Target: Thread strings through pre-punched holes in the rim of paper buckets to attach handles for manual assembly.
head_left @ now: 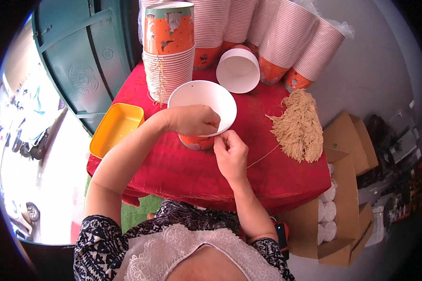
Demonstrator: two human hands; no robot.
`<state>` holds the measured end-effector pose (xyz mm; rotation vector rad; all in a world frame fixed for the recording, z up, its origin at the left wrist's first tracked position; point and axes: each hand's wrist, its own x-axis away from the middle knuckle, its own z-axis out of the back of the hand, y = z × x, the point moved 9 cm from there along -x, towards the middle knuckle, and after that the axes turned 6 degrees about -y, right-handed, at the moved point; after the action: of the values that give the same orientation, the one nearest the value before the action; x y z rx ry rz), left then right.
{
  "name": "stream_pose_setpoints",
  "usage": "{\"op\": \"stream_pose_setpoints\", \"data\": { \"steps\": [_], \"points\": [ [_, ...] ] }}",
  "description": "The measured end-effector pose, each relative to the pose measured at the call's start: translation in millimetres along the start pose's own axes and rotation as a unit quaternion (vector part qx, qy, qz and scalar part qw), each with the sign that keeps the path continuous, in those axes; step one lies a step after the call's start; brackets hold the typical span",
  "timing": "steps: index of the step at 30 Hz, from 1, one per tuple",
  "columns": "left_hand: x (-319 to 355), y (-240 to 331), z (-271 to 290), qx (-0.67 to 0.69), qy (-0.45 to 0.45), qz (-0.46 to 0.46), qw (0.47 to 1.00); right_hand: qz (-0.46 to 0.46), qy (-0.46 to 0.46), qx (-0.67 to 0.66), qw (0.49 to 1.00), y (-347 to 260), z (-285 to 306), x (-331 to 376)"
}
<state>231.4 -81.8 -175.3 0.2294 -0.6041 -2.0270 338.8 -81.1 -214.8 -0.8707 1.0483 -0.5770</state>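
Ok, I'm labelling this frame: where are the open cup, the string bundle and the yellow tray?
open cup (pixel 199 96), head view, white inside wall
string bundle (pixel 299 127), head view, its middle
yellow tray (pixel 115 127), head view, inner floor

The paper bowl (pixel 202 100) is plain white inside and orange on its outer wall. The stacked cups (pixel 169 51) are orange with pale printed figures and a grey-green band at the top, their nested rims showing as pink and white stripes. The table cloth (pixel 183 171) is deep red. The bundle of string (pixel 299 126) is tan. The tray (pixel 116 129) is yellow. The cardboard box (pixel 347 201) is brown. The person's top (pixel 98 243) is dark navy with a white pattern and cream lace at the neckline.
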Motion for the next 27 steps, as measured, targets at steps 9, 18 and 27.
{"op": "stream_pose_setpoints", "data": {
  "steps": [9, 18, 27],
  "points": [
    [15, 29, -26, -0.035, 0.021, 0.010, 0.999, -0.276, -0.213, -0.119, 0.930, 37, 4, 11],
    [8, -9, -14, -0.080, 0.108, 0.111, 0.985, -0.191, -0.215, -0.123, 0.950, 44, -3, -32],
    [-20, -62, -47, -0.235, 0.190, 0.168, 0.938, -0.152, -0.282, -0.041, 0.946, 98, -31, -64]
  ]
}}
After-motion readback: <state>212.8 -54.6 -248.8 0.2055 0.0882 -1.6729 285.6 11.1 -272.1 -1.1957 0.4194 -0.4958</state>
